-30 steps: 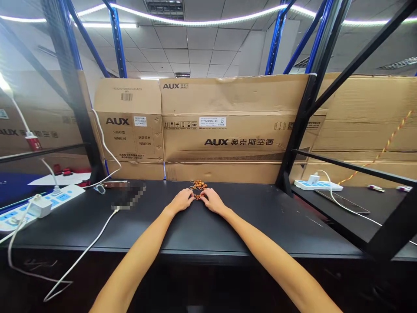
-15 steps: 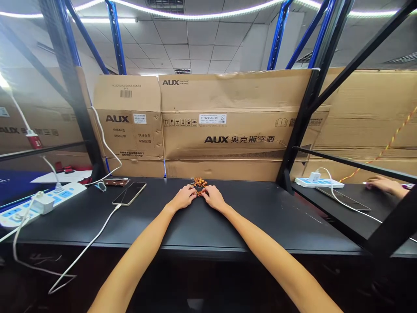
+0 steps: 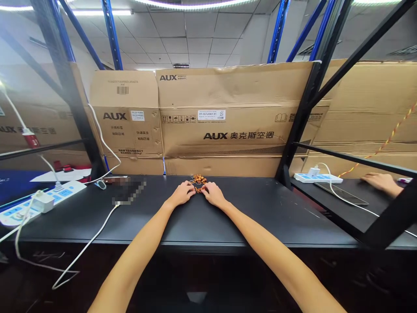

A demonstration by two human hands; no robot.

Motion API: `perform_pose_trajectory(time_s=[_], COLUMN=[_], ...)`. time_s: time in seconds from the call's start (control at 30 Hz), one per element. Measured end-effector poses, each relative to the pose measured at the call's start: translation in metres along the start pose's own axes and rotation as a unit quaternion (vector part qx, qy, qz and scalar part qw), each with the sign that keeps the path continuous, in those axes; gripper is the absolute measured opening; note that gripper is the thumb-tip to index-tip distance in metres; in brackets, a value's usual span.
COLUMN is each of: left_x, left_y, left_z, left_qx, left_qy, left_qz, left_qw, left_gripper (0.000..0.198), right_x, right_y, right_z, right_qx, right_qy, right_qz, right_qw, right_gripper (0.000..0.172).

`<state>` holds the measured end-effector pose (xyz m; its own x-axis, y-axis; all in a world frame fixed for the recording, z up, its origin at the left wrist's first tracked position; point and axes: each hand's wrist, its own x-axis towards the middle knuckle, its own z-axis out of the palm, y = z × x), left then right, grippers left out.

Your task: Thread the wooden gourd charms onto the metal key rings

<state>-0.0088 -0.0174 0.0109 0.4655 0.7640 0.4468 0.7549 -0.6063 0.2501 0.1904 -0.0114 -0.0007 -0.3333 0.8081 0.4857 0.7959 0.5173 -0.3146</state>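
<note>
A short strand of orange-brown beads [image 3: 198, 190] runs between my two hands, low over the black tabletop. My left hand [image 3: 182, 193] has its fingertips closed at the strand's left end. At the other end, the fingers of my right hand [image 3: 213, 194] are pinched together on the same beads. Just beyond the fingertips lies a small heap of similar round beads [image 3: 199, 178], close to the cardboard at the back. My fingers cover part of the strand, and its ends are too small to make out.
Cardboard panels [image 3: 228, 145] wall off the back. To the left are a white power strip [image 3: 70, 189], a charging cable [image 3: 97, 237] and a pixelated phone [image 3: 130, 191]. On the right, past a black rack post [image 3: 293, 134], another person's hand [image 3: 381, 181] rests near a second power strip [image 3: 317, 178].
The view has tilted slightly downward, so the scene sits a little higher. Both my hands stay at the beads with hardly any movement. The other person's hand has shifted slightly left.
</note>
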Motion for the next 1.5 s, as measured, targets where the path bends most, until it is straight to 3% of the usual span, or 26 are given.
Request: perform_pose_trajectory(time_s=[0.27, 0.53, 0.8, 1.07, 1.3, 1.5], left_x=[0.0, 0.001, 0.002, -0.001, 0.002, 0.004], left_y=[0.0, -0.001, 0.001, 0.005, 0.002, -0.002], left_z=[-0.003, -0.01, -0.008, -0.012, -0.01, -0.011], left_qx=[-0.017, -0.059, -0.064, -0.078, -0.069, -0.066], left_qy=[0.017, -0.01, 0.002, -0.018, 0.006, -0.026], left_qz=[-0.02, -0.007, -0.039, -0.019, -0.039, -0.02], left_qw=[1.0, 0.998, 0.997, 0.997, 0.997, 0.997], left_gripper=[0.029, 0.021, 0.034, 0.025, 0.035, 0.025], right_x=[-0.001, 0.0, 0.0, 0.0, 0.001, 0.003], right_y=[-0.004, -0.003, -0.006, -0.005, -0.005, 0.0], right_z=[-0.003, -0.001, 0.0, 0.002, 0.0, -0.002], right_qx=[0.005, -0.009, 0.002, -0.017, -0.009, -0.046], right_qy=[-0.012, -0.001, -0.001, 0.006, -0.012, -0.004], right_qz=[-0.023, 0.008, -0.028, -0.005, -0.046, 0.018], right_qw=[1.0, 1.0, 1.0, 1.0, 0.999, 0.999], right_gripper=[0.011, 0.01, 0.01, 0.01, 0.011, 0.011])
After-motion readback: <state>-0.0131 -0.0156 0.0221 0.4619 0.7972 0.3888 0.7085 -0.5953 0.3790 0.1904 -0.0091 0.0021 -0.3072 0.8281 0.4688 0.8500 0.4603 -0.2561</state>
